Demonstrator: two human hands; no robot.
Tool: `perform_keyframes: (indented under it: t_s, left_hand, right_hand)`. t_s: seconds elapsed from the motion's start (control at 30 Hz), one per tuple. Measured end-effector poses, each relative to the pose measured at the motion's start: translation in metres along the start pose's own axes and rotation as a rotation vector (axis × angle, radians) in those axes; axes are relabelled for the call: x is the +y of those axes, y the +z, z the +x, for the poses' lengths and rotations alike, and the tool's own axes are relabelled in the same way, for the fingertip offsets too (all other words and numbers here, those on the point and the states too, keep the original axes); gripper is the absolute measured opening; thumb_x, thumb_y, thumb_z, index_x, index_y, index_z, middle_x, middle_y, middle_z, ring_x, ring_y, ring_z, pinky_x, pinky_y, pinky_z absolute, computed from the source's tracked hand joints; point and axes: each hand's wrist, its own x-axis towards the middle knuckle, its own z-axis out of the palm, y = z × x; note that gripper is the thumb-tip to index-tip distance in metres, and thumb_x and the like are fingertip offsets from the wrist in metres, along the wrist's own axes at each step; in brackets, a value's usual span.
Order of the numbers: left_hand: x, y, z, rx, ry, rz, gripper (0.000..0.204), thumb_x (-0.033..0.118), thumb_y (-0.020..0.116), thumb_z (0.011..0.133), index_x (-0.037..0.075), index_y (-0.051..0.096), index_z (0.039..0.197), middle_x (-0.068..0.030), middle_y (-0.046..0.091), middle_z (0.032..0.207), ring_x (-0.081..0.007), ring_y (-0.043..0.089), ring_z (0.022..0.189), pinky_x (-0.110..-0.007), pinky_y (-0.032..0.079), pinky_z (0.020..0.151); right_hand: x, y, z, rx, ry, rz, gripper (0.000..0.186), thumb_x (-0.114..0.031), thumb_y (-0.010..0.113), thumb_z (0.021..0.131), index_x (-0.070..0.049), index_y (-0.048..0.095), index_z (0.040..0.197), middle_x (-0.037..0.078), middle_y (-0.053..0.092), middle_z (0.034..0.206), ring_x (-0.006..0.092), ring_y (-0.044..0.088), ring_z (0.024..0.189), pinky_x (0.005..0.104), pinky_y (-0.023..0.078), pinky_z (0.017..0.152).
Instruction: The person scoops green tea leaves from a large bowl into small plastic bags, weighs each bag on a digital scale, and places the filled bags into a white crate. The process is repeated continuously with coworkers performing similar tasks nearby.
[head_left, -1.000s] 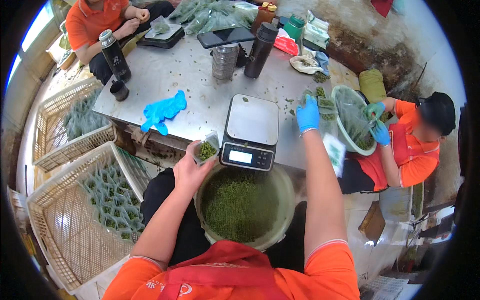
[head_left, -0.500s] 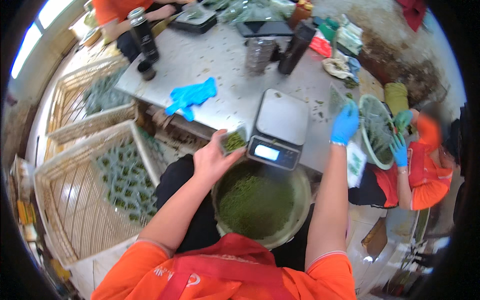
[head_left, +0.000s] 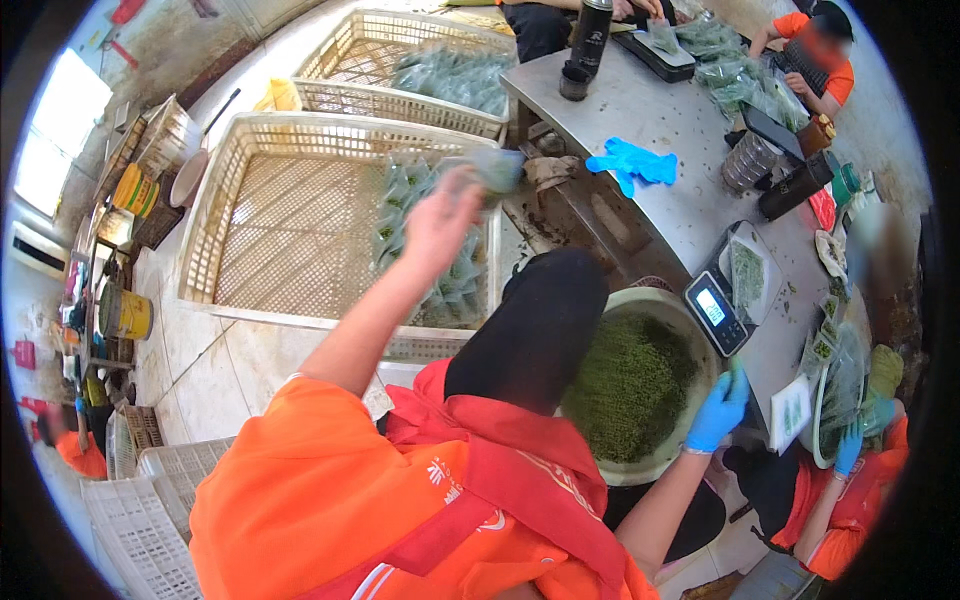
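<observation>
My bare left hand reaches over the large cream crate, its fingers closed on a clear plastic pouch, smeared by motion. Below it, several filled pouches with green contents lie along the crate's right side. My right hand, in a blue glove, is at the right rim of a pale basin of small green leaves. Its fingers are stretched toward the digital scale, and nothing shows clearly between them. Another pouch with green contents lies on the scale's plate.
A metal table carries a blue glove, a dark flask, a dark bottle and a ribbed jar. Behind the cream crate stands a second crate with pouches. Co-workers sit at the right and far side.
My left hand has carried its pouch from beside the scale to over the crate. A pouch now lies on the scale. My right hand has come back toward the basin; the view has turned left.
</observation>
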Motion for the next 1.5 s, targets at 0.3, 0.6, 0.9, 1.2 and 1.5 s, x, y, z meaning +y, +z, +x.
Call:
perform_keyframes:
  t_s: [0.3, 0.6, 0.9, 1.2, 1.5]
  left_hand:
    - [-0.166, -0.117, -0.050, 0.037, -0.539, 0.691, 0.053, 0.045, 0.039, 0.087, 0.001, 0.050, 0.114, -0.0257, 0.062, 0.092, -0.0430, 0.060, 0.086, -0.049, 0.045, 0.078]
    - [-0.182, -0.053, -0.073, -0.618, -0.511, 0.864, 0.051, 0.034, 0.042, 0.083, -0.002, 0.050, 0.120, -0.0207, 0.057, 0.116, -0.0344, 0.057, 0.105, -0.045, 0.044, 0.089]
    - [0.002, 0.017, -0.067, -0.152, 0.545, 0.281, 0.027, 0.012, 0.059, 0.078, 0.009, 0.061, 0.104, -0.0115, 0.064, 0.089, -0.0288, 0.060, 0.080, -0.039, 0.047, 0.074]
    - [0.076, 0.175, -0.123, -0.938, 0.886, 0.051, 0.030, 0.026, 0.061, 0.080, 0.013, 0.059, 0.106, -0.0099, 0.065, 0.089, -0.0280, 0.063, 0.076, -0.035, 0.050, 0.065]
    - [0.069, 0.196, -0.109, -0.862, 0.492, -0.070, 0.022, 0.023, 0.061, 0.081, 0.012, 0.063, 0.100, -0.0108, 0.066, 0.082, -0.0232, 0.065, 0.073, -0.033, 0.051, 0.066]
  right_hand:
    - [-0.004, 0.026, -0.071, -0.541, 0.275, 0.084, 0.038, -0.012, 0.056, 0.085, -0.005, 0.053, 0.122, 0.016, 0.059, 0.115, 0.0246, 0.060, 0.102, 0.0324, 0.046, 0.086]
    - [-0.022, 0.034, -0.095, -0.780, 0.242, -0.368, 0.045, -0.032, 0.060, 0.080, -0.005, 0.055, 0.116, 0.021, 0.061, 0.104, 0.0369, 0.058, 0.095, 0.0454, 0.046, 0.082]
    - [-0.003, 0.048, -0.110, -0.759, 0.412, -0.182, 0.036, -0.033, 0.068, 0.074, -0.009, 0.060, 0.100, 0.016, 0.063, 0.087, 0.0330, 0.061, 0.085, 0.0412, 0.048, 0.072]
    - [-0.037, -0.001, -0.063, -0.597, 0.183, -0.115, 0.031, -0.032, 0.062, 0.079, -0.013, 0.061, 0.103, 0.014, 0.063, 0.096, 0.0336, 0.061, 0.084, 0.0404, 0.049, 0.072]
    - [-0.024, 0.031, 0.057, -0.142, 0.067, 0.091, 0.039, -0.006, 0.048, 0.082, -0.011, 0.053, 0.120, 0.015, 0.053, 0.122, 0.0348, 0.056, 0.101, 0.0372, 0.047, 0.083]
